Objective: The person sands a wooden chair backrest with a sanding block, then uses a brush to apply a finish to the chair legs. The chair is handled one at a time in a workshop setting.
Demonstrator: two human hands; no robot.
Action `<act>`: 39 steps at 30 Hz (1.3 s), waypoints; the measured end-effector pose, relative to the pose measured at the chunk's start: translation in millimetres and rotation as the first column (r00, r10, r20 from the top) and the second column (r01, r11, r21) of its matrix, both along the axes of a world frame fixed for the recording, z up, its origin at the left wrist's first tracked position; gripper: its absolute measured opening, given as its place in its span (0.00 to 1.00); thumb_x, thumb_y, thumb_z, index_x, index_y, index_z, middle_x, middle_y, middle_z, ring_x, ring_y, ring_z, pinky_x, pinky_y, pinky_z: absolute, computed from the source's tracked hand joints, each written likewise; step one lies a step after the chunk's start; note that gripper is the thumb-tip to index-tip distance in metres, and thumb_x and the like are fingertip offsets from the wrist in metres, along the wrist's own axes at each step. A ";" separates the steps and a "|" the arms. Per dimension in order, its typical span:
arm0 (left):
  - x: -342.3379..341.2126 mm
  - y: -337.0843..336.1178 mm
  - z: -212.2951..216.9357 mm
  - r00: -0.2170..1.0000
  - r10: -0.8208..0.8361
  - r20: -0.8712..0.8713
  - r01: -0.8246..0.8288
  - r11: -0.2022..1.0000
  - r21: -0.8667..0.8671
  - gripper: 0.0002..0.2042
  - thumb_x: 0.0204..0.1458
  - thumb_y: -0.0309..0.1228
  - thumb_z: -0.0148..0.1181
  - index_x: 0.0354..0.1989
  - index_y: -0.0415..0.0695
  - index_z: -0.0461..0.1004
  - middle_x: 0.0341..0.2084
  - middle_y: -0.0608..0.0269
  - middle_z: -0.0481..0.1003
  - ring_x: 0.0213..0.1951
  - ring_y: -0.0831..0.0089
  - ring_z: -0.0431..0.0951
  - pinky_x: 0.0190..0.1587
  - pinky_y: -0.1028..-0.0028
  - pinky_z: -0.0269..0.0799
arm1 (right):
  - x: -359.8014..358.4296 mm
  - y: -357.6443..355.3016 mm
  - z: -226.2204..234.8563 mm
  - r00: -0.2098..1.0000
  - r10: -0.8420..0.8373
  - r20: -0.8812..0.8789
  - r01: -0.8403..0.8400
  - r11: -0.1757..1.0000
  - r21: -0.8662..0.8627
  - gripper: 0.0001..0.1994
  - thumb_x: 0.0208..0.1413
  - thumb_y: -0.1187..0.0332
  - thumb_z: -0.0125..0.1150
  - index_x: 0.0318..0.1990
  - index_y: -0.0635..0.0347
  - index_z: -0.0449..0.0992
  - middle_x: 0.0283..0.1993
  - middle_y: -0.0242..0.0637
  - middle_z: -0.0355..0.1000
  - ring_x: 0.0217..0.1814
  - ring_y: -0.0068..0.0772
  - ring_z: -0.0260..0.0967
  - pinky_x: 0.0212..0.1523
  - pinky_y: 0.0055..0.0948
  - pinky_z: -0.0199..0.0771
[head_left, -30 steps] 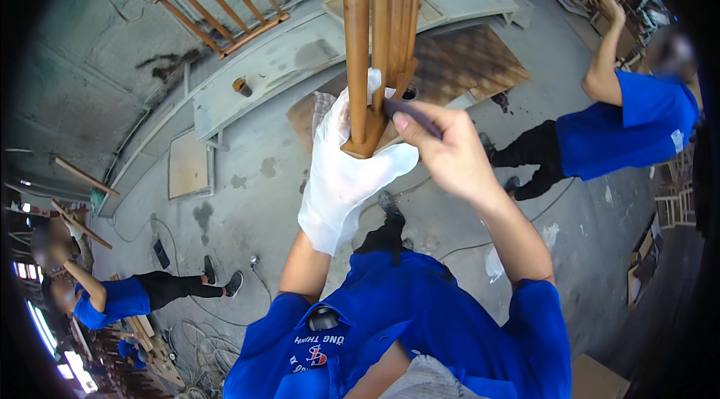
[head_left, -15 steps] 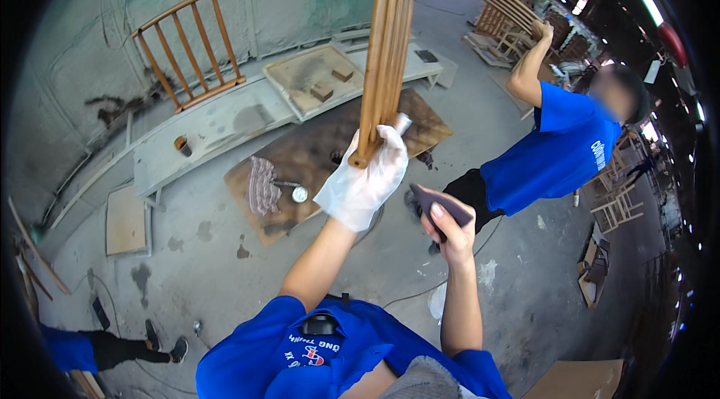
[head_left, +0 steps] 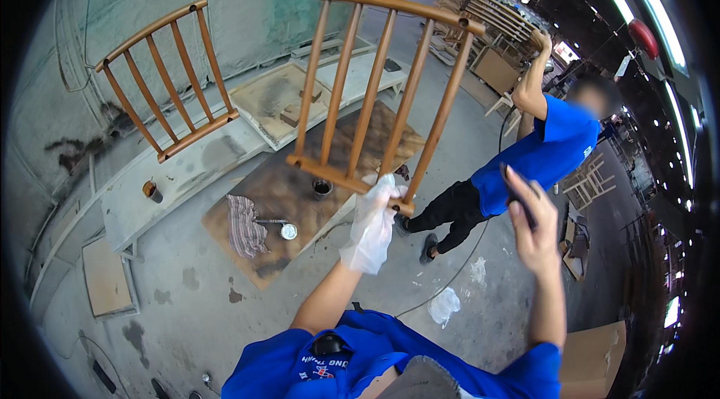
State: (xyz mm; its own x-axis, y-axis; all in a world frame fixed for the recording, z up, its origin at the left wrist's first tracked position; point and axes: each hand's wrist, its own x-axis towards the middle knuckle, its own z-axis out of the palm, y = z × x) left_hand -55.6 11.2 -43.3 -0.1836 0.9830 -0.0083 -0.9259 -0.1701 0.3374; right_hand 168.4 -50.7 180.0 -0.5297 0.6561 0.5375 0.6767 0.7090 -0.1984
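— Chair-back frame (head_left: pixel 379 91), the stained slatted one: where is it now?

— Up in the air over the brown work board (head_left: pixel 277 204). The left hand (head_left: pixel 373 223), in a loose white glove, is clamped round the frame's lower rail near the right corner. A second ago the frame stood edge-on to the person, slats stacked behind one another; now it has swung round flat, all the slats spread out in plain sight.

— And the right hand?

— The right hand (head_left: pixel 531 223) was up against the frame a second ago. It has come away to the right of the frame and is curled round a small dark thing (head_left: pixel 517 196); I cannot tell what it is.

— What do you make of that?

— My guess is that the face of the slats is being looked over, not worked on.

— Anything else about?

— Below the frame, on the board, a small dark cup (head_left: pixel 322 187), a striped rag (head_left: pixel 244 225) and a round tin (head_left: pixel 288 231). Left of the frame a second slatted frame (head_left: pixel 169 80) leans on the wall. To its right, a co-worker in blue (head_left: pixel 540 151) reaches upward.
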 end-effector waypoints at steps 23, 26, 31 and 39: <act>-23.3 -144.9 52.3 0.821 -0.008 -0.571 -0.090 0.985 -0.144 0.08 0.62 0.28 0.68 0.39 0.34 0.87 0.30 0.61 0.86 0.33 0.77 0.85 0.39 0.76 0.78 | -199.8 71.5 114.9 0.934 -0.016 0.356 -0.194 0.816 0.545 0.40 0.43 0.77 0.67 0.72 0.51 0.75 0.55 0.53 0.78 0.44 0.56 0.82 0.43 0.47 0.85; -20.3 -143.3 53.4 0.825 -0.003 -0.566 -0.090 0.987 -0.136 0.09 0.62 0.28 0.68 0.39 0.33 0.87 0.30 0.61 0.86 0.33 0.77 0.84 0.39 0.76 0.78 | -199.6 66.4 118.3 0.885 0.011 0.466 -0.252 0.853 0.458 0.30 0.49 0.72 0.68 0.65 0.56 0.79 0.45 0.51 0.81 0.40 0.55 0.84 0.41 0.49 0.87; -11.6 -133.8 50.2 0.808 0.105 -0.580 -0.190 0.978 -0.088 0.09 0.62 0.28 0.68 0.39 0.33 0.86 0.29 0.62 0.85 0.32 0.77 0.83 0.38 0.76 0.79 | -212.8 64.4 141.2 0.982 0.099 0.162 -0.127 0.977 0.172 0.17 0.64 0.70 0.62 0.58 0.60 0.82 0.38 0.49 0.81 0.30 0.56 0.81 0.37 0.43 0.83; 5.1 -110.6 35.1 0.571 0.283 -0.771 -0.394 0.918 0.046 0.07 0.64 0.30 0.71 0.41 0.39 0.85 0.30 0.66 0.85 0.31 0.79 0.84 0.33 0.75 0.77 | -236.4 55.5 132.8 0.849 0.028 -0.527 -0.329 0.810 -0.486 0.16 0.78 0.59 0.55 0.46 0.67 0.78 0.33 0.31 0.77 0.20 0.12 0.59 0.19 0.21 0.59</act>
